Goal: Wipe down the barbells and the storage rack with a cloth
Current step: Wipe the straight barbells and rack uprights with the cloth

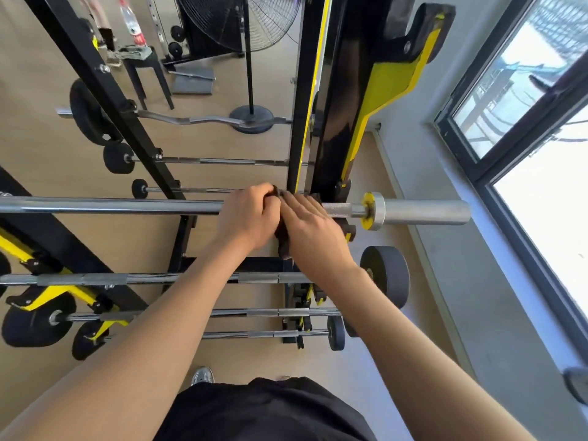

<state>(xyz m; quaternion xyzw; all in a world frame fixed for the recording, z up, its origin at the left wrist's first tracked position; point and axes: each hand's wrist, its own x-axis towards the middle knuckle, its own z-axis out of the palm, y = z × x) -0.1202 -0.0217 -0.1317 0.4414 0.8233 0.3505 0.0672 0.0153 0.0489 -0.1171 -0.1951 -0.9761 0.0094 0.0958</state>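
— Counting bars, how many do you get?
— Seven. One long barbell (111,205) lies across the top of the storage rack (297,90), with three short barbells (261,277) below it on the near side. On the far side are three more bars (222,161), one of them wavy.
— And the cloth?
— One dark cloth (281,237), wrapped on the long barbell just beside the rack's right upright. The left hand (248,214) has its fingers curled round cloth and bar. The right hand (310,227) lies over the cloth, fingers fairly straight, pressing.
— Anything behind?
— One fan (254,23), and one bottle (131,23) on a stool (135,81).
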